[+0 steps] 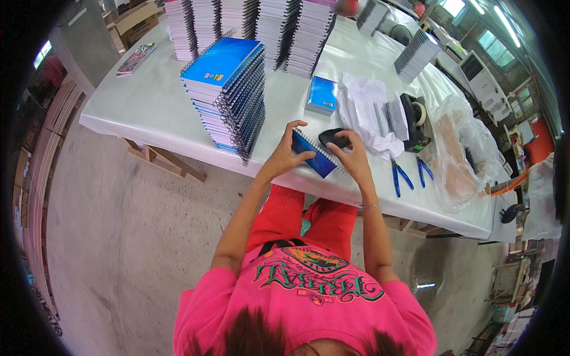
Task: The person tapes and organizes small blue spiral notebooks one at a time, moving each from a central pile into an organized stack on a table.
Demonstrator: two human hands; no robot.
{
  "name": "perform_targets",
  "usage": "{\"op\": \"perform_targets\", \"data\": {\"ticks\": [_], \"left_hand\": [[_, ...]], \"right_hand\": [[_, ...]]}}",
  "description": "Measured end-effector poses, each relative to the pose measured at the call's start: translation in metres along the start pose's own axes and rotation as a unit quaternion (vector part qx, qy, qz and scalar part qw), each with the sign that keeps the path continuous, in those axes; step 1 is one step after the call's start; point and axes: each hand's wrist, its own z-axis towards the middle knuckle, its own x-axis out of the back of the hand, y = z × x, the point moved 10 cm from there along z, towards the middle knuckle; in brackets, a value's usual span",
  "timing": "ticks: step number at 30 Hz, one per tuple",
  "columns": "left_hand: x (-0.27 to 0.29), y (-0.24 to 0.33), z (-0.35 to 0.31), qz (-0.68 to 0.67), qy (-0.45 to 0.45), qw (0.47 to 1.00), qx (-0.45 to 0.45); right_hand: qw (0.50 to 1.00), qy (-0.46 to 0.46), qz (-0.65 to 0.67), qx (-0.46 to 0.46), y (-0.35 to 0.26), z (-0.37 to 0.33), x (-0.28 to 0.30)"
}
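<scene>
My left hand [284,156] grips a small blue spiral notebook [316,159] at the table's near edge, thumb on the cover and fingers at its far side. The notebook's white coil runs along the right side. My right hand [355,159] is closed around a smooth, rounded black object [333,138] beside the coil; its exact kind does not show. A tall stack of blue spiral notebooks [222,98] stands to the left. Beyond my hands lies a small block of blue-covered pads [322,94].
More notebook stacks [270,35] line the far side of the white-covered table [136,107]. To the right are crumpled paper [365,104], a tape dispenser [418,115], two blue-handled pliers [401,179] and a clear plastic bag [463,154]. A wooden trestle [163,157] sits below.
</scene>
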Motion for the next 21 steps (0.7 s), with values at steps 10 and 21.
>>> {"op": "perform_targets", "data": {"ticks": [10, 21], "left_hand": [[-0.018, 0.022, -0.018, 0.097, 0.191, 0.974, -0.076], [0.002, 0.021, -0.019, 0.124, 0.157, 0.979, -0.027]], "right_hand": [[0.795, 0.262, -0.523, -0.163, 0.131, -0.111, 0.166], [0.963, 0.216, -0.132, -0.088, -0.009, -0.091, 0.095]]}}
